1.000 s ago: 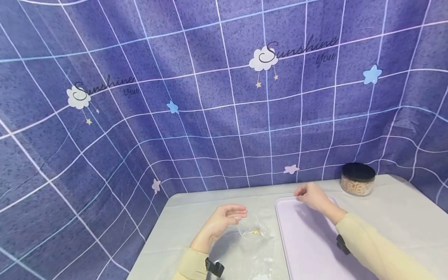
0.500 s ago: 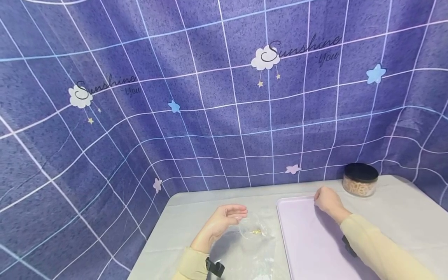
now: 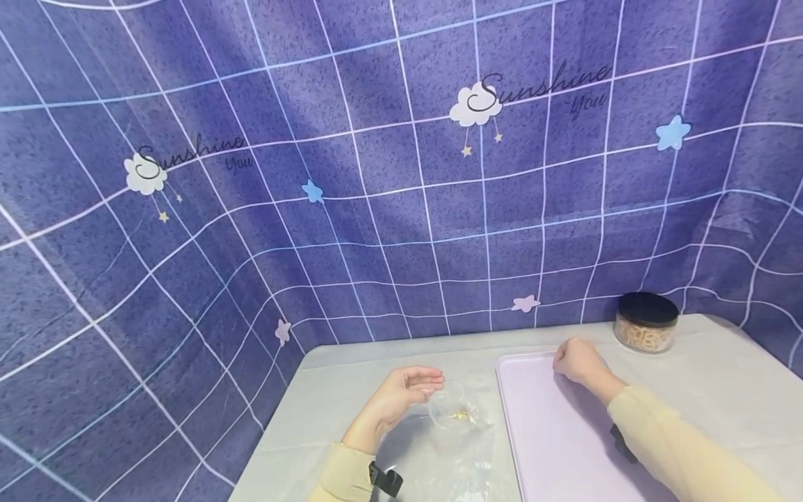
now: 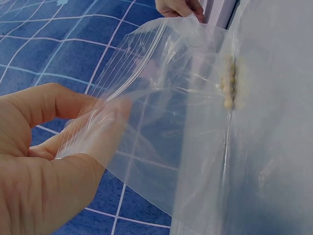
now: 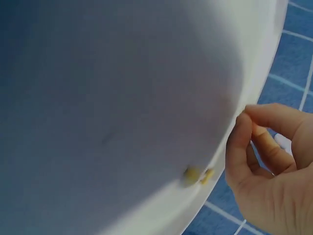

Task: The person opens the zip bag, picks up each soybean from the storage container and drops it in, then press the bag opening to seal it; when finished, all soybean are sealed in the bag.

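Note:
My left hand (image 4: 54, 152) holds a clear zip-top bag (image 4: 146, 132) at its ridged mouth, thumb and fingers curled at the edge. Several small round yellow pieces (image 4: 227, 88) lie in the bag along a fold. In the head view the bag spreads over the table left of a lilac tray. My right hand (image 3: 580, 362) is at the tray's far edge. The right wrist view shows its thumb and forefinger (image 5: 281, 117) tips pressed together; I cannot tell whether a tiny piece is between them. Two small yellow bits (image 5: 191, 175) lie on the tray close to that hand.
The lilac tray (image 3: 533, 418) with a low raised rim lies to the right on a pale-covered table (image 3: 339, 390). A clear jar (image 3: 645, 331) with a black lid, holding ring-shaped pieces, stands at the back right. A blue checked curtain (image 3: 401, 174) hangs behind.
My right hand has moved rightward along the tray's far edge, then slightly back left. The left hand and the bag stay where they were.

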`<state>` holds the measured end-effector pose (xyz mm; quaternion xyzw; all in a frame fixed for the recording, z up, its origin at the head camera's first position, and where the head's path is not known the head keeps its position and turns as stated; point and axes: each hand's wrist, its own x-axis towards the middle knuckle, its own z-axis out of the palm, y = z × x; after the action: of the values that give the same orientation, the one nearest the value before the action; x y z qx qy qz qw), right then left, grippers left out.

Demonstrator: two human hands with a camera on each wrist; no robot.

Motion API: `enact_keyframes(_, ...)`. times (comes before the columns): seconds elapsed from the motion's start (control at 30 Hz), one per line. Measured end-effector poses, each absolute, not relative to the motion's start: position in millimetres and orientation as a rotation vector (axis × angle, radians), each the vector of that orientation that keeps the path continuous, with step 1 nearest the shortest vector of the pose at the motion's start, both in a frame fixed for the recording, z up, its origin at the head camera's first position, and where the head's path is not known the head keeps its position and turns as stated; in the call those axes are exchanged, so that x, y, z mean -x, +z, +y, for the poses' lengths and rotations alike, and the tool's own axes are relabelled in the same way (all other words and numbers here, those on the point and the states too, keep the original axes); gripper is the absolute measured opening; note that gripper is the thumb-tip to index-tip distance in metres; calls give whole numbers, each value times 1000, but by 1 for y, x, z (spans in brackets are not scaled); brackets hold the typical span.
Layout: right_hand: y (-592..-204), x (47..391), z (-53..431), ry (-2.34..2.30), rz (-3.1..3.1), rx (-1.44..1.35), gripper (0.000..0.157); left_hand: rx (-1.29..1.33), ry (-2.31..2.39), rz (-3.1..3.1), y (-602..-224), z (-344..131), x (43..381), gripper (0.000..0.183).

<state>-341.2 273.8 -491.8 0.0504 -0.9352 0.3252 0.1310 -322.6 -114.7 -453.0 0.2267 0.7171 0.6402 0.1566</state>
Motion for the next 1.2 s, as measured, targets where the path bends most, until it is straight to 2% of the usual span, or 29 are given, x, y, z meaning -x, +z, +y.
enact_keyframes(0.13,-486,336,253,1102,-2676,-251,6,-660,1835,2047,-452,-115,322,54)
enact_keyframes(0.43,-467,323,197,1485,-2595,-675,8,-676,1829,2050,-454,-116,322,55)
enact_keyframes(0.7,-455,307,148,1386,-2586,-939,5,-695,1826,2045,-454,-115,323,56)
enact_keyframes(0.97,-457,300,121,1297,-2573,-1004,10,-674,1828,2058,-453,-114,322,56)
enact_keyframes(1.2,-450,295,126,1298,-2579,-968,9,-671,1832,2048,-453,-115,320,56)
